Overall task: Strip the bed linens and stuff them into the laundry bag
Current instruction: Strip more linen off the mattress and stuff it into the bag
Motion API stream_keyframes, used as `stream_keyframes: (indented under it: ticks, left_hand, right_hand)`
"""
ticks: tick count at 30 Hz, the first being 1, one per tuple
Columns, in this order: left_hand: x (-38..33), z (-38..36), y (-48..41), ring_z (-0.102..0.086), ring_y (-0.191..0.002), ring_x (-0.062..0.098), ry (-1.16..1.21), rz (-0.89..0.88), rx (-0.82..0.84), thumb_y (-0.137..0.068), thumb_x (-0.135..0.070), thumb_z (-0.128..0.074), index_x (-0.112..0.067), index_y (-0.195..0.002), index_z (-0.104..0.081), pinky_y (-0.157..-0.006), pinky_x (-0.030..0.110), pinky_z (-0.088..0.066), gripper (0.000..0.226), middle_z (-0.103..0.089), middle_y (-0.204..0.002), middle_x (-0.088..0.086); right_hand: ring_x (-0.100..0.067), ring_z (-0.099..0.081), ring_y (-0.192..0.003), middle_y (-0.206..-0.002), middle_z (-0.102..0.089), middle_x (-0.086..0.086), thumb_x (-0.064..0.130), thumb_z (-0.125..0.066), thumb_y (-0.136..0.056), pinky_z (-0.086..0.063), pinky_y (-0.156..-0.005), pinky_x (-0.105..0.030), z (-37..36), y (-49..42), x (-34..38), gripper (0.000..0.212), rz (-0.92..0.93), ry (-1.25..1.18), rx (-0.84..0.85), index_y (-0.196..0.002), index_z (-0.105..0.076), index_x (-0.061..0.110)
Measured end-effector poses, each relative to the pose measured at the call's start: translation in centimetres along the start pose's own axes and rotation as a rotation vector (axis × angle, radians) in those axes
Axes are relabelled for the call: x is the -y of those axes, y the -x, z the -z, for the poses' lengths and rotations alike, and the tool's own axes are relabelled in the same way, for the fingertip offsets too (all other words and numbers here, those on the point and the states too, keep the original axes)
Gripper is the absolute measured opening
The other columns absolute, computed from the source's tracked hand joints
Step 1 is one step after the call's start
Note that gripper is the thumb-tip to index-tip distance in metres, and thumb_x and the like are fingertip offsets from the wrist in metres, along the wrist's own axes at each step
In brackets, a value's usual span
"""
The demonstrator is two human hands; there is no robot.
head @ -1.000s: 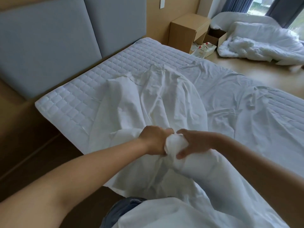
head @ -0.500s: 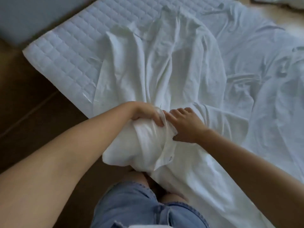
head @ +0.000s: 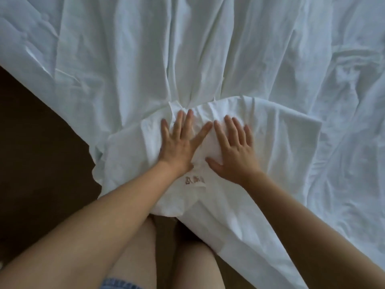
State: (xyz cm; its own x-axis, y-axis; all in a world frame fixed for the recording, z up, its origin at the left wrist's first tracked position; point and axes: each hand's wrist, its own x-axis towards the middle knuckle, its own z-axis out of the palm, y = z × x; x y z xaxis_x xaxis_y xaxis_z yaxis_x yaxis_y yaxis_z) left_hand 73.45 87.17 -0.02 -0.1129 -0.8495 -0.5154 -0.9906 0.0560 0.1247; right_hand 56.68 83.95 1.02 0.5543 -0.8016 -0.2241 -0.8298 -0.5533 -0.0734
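Note:
A white bed sheet (head: 187,49) lies rumpled across the mattress and fills most of the view. At the bed's near edge a bunched, folded part of the sheet (head: 277,126) forms a thick wad with a small printed label (head: 194,180) on it. My left hand (head: 179,142) and my right hand (head: 233,149) lie side by side flat on top of this wad, fingers spread and straight, pressing it down. No laundry bag is in view.
Dark brown floor (head: 37,153) shows to the left of the bed's corner. My bare legs (head: 166,257) and a denim hem stand against the bed's edge below the wad. More creased sheet (head: 343,101) covers the right side.
Both hands gripped the bunched sheet before; now they have let go and press it flat with straight fingers. The view has tilted down, so headboard and room are gone.

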Motion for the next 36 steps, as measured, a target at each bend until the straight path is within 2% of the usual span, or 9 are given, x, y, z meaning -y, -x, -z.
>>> stream_keyframes:
  ticks: [4, 9, 12, 15, 21, 25, 28, 33, 36]
  left_hand:
    - [2.7, 1.2, -3.8, -0.007, -0.145, 0.033, 0.078, -0.071, -0.055, -0.074, -0.062, -0.065, -0.034, -0.146, 0.025, -0.112, 0.052, -0.017, 0.119, -0.002, -0.158, 0.014]
    - [6.2, 4.7, -8.3, -0.035, -0.135, 0.030, 0.360, -0.094, 0.106, -0.057, -0.044, -0.083, -0.036, -0.152, -0.002, -0.109, 0.039, -0.029, 0.125, -0.037, -0.147, 0.004]
    - [7.2, 7.2, -10.2, -0.025, -0.140, 0.029, 0.373, 0.008, 0.188, -0.052, -0.049, -0.086, -0.031, -0.152, -0.006, -0.113, 0.047, -0.026, 0.129, -0.022, -0.155, 0.005]
    - [4.7, 8.4, -8.8, -0.004, -0.145, 0.033, 0.168, 0.128, 0.052, -0.072, -0.048, -0.073, -0.018, -0.152, -0.003, -0.113, 0.058, -0.013, 0.110, -0.005, -0.158, 0.013]
    - [2.0, 4.7, -4.9, 0.016, -0.142, 0.044, -0.031, 0.112, 0.093, -0.073, -0.070, -0.060, -0.021, -0.141, 0.037, -0.106, 0.071, -0.005, 0.128, 0.028, -0.152, 0.022]
    - [5.0, 3.7, -6.7, -0.027, -0.137, 0.034, -0.073, 0.000, -0.063, -0.078, -0.059, -0.063, -0.032, -0.148, 0.021, -0.101, 0.047, -0.032, 0.113, -0.014, -0.154, 0.017]
    - [5.8, 4.2, -7.0, -0.051, -0.114, 0.026, -0.129, -0.125, -0.072, -0.078, -0.053, -0.065, -0.029, -0.152, -0.001, -0.086, 0.037, -0.040, 0.100, -0.048, -0.133, 0.007]
    - [4.6, 5.9, -4.8, -0.059, -0.099, 0.024, 0.007, -0.269, 0.310, -0.071, -0.034, -0.073, -0.034, -0.143, -0.027, -0.075, 0.029, -0.045, 0.086, -0.061, -0.119, 0.002]
    - [3.1, 5.5, -3.2, -0.051, -0.084, 0.017, 0.008, -0.354, 0.550, -0.063, -0.024, -0.080, -0.036, -0.130, -0.043, -0.074, 0.029, -0.047, 0.077, -0.061, -0.111, -0.005]
  right_hand:
    - [-0.038, -0.018, -0.137, -0.149, -0.019, -0.019, 0.047, -0.086, -0.045, -0.013, -0.108, -0.057, -0.8, -0.7, -0.4, 0.130, 0.163, 0.275, 0.007, -0.149, -0.012, 0.026]
    - [-0.043, -0.038, -0.126, -0.138, -0.037, -0.026, 0.043, -0.077, -0.062, -0.037, -0.096, -0.063, 0.7, -8.5, -1.2, 0.104, 0.123, 0.312, 0.048, -0.147, -0.023, 0.021]
    - [-0.034, -0.036, -0.129, -0.142, -0.034, -0.016, 0.039, -0.072, -0.070, -0.034, -0.102, -0.050, 2.2, -13.1, -2.2, 0.105, 0.027, 0.180, 0.309, -0.151, -0.008, 0.019]
    - [-0.033, -0.044, -0.122, -0.136, -0.043, -0.010, 0.036, -0.074, -0.070, -0.040, -0.097, -0.043, 3.1, -15.6, -3.0, 0.095, 0.006, 0.069, 0.378, -0.147, -0.020, 0.020]
    - [-0.034, -0.055, -0.111, -0.122, -0.056, -0.011, 0.029, -0.075, -0.066, -0.045, -0.086, -0.038, 3.6, -16.2, -2.9, 0.077, -0.090, -0.041, 0.420, -0.134, -0.039, 0.023]
    - [-0.031, -0.058, -0.104, -0.107, -0.063, -0.007, 0.022, -0.078, -0.061, -0.045, -0.077, -0.031, 3.8, -15.5, -2.9, 0.055, -0.212, -0.220, 0.562, -0.109, -0.054, 0.021]
    - [-0.027, -0.061, -0.094, -0.101, -0.065, -0.004, 0.016, -0.078, -0.054, -0.053, -0.082, -0.036, 3.9, -14.3, -2.9, 0.051, -0.344, -0.452, 0.666, -0.102, -0.061, 0.020]
    - [-0.026, -0.063, -0.086, -0.097, -0.065, -0.007, 0.021, -0.080, -0.050, -0.055, -0.072, -0.032, 4.5, -8.8, -2.0, 0.052, -0.431, -0.557, 0.917, -0.099, -0.064, 0.014]
    - [-0.027, -0.060, -0.101, -0.116, -0.062, -0.008, 0.026, -0.078, -0.061, -0.051, -0.088, -0.038, 4.0, -5.1, -0.5, 0.057, -0.375, -0.499, 1.130, -0.113, -0.055, 0.019]
